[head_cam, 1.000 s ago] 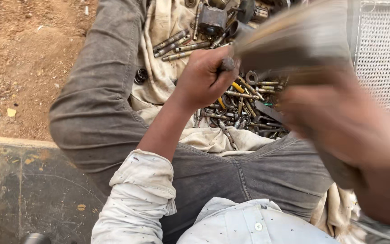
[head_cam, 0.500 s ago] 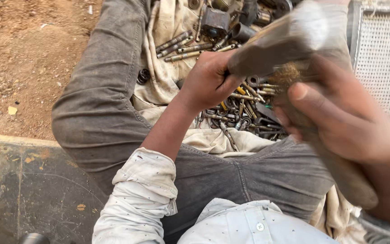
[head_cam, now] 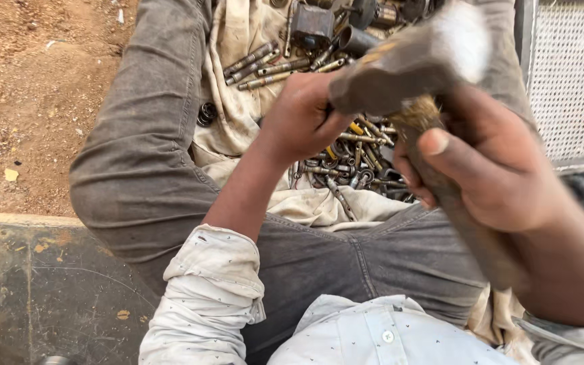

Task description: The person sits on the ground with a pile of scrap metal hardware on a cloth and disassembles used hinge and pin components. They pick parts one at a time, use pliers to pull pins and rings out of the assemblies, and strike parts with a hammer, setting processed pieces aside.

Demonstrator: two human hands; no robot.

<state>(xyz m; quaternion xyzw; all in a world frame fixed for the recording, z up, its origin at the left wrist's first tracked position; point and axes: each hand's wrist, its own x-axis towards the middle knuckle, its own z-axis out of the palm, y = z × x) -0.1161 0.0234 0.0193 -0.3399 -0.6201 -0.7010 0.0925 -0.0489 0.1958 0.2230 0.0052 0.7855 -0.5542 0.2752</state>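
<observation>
My right hand [head_cam: 501, 169] grips the wooden handle of a hammer [head_cam: 407, 64], held up close to the camera with its steel head above my left hand. My left hand [head_cam: 299, 122] rests on a pile of small metal parts [head_cam: 353, 162], fingers pinched on a piece there. The hammer head hides that piece. The parts lie on a dirty pale cloth [head_cam: 238, 40] spread between my crossed legs in grey trousers [head_cam: 143, 155].
A row of long bolts [head_cam: 265, 67] and a dark square metal block [head_cam: 312, 26] lie further up the cloth. A white perforated metal panel [head_cam: 569, 74] stands at the right. Bare brown dirt [head_cam: 35, 88] is at the left, with a dark slab [head_cam: 35, 290] below it.
The hammer was a blur at the upper right a second ago; now it is held steadier, its head over my left hand. My left hand has stayed on the pile.
</observation>
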